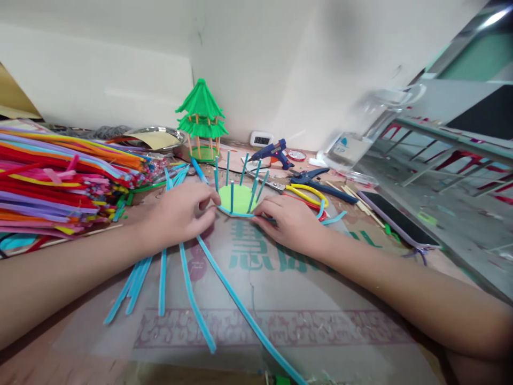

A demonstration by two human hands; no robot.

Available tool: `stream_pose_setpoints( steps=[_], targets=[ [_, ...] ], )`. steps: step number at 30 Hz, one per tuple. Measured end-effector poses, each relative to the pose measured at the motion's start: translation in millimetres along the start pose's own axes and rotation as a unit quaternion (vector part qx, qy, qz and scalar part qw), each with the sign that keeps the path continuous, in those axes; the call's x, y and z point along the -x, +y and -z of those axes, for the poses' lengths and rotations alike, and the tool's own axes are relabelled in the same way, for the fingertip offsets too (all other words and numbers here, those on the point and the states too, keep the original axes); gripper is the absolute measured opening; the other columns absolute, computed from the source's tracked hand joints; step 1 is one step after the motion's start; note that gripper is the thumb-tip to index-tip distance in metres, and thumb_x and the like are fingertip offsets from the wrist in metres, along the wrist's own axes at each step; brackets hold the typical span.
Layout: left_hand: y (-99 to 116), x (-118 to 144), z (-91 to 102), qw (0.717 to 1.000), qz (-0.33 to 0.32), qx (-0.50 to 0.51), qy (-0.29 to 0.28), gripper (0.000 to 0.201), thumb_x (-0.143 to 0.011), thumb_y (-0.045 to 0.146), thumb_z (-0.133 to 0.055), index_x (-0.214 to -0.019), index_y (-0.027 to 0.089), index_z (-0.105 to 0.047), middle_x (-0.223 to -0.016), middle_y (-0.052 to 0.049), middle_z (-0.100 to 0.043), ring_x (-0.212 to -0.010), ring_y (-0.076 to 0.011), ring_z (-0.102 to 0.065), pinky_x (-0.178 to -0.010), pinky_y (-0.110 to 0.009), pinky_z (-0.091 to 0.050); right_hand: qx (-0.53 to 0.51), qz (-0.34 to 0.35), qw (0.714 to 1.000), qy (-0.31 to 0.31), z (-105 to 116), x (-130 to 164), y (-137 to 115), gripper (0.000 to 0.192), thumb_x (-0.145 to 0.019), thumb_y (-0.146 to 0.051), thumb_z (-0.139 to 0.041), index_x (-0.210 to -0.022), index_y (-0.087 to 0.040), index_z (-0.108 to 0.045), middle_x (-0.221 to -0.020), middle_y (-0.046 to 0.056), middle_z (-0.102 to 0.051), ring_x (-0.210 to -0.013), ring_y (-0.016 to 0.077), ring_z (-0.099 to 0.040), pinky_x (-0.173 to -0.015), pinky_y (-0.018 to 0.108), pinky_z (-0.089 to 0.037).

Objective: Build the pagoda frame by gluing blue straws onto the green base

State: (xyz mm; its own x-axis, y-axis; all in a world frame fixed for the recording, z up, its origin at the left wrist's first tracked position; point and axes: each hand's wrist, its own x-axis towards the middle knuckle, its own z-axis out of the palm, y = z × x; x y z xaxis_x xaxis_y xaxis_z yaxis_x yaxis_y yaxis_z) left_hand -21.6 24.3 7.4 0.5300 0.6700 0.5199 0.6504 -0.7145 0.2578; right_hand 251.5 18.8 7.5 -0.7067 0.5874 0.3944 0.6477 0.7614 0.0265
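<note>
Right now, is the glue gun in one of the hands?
No, the glue gun lies on the table by the wall, while both hands touch the green disc.

Flat green disc, upright blue stems

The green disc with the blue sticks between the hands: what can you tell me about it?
The green disc lies flat on the printed sheet, round and pale green, like card or foam. Blue pipe-cleaner uprights rise around its rim, some leaning outward. A blue strand runs along its near edge. The left hand pinches its left edge; the right hand presses the strand at its right.
</note>
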Motion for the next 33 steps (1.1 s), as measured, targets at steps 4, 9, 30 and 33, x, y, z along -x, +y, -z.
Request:
stream_pose_setpoints(
  steps=[4,9,30,33],
  targets=[
    [1,3,-7.2,0.997,-0.019,-0.006,-0.075,0.029,-0.095,0.040,-0.055,-0.109,0.022,-0.072,-0.072,0.000,-0.068,-0.066,-0.0164,-0.061,-0.061,-0.028,-0.040,-0.025,0.002,0.999,-0.034,3,0,-7,0.026,-0.102,-0.035,-0.053,-0.100,-0.014,-0.069,-0.091,0.008,-0.072,-0.083,0.0196,-0.064,-0.072,0.030,-0.041],
    [-4,1,-11.9,0.991,0.032,-0.005,-0.132,0.033,-0.097,0.045,-0.053,-0.107,0.021,-0.074,-0.068,0.000,-0.068,-0.061,-0.0160,-0.060,-0.057,-0.028,-0.036,0.002,-0.025,0.996,-0.081,34,-9,0,0.040,-0.103,-0.047,-0.049,-0.088,-0.017,-0.071,-0.083,0.007,-0.072,-0.073,0.0179,-0.061,-0.066,0.030,-0.036],
    [-8,-1,-13.0,0.989,0.027,-0.014,-0.144,0.037,-0.099,0.047,-0.048,-0.109,0.023,-0.073,-0.064,0.001,-0.064,-0.058,-0.0164,-0.058,-0.056,-0.028,-0.033,-0.100,-0.393,0.911,-0.077,-7,-77,176,0.031,-0.082,-0.033,-0.076,-0.106,-0.013,-0.072,-0.099,0.010,-0.078,-0.091,0.0252,-0.072,-0.085,0.034,-0.055],
    [-8,-1,-13.2,0.990,0.023,-0.009,-0.140,0.036,-0.098,0.046,-0.049,-0.110,0.023,-0.074,-0.065,0.001,-0.064,-0.058,-0.0163,-0.058,-0.057,-0.028,-0.034,-0.126,-0.404,0.905,-0.052,-10,-78,169,0.025,-0.084,-0.028,-0.074,-0.104,-0.013,-0.070,-0.091,0.009,-0.077,-0.083,0.0224,-0.072,-0.080,0.033,-0.056]
  ],
)
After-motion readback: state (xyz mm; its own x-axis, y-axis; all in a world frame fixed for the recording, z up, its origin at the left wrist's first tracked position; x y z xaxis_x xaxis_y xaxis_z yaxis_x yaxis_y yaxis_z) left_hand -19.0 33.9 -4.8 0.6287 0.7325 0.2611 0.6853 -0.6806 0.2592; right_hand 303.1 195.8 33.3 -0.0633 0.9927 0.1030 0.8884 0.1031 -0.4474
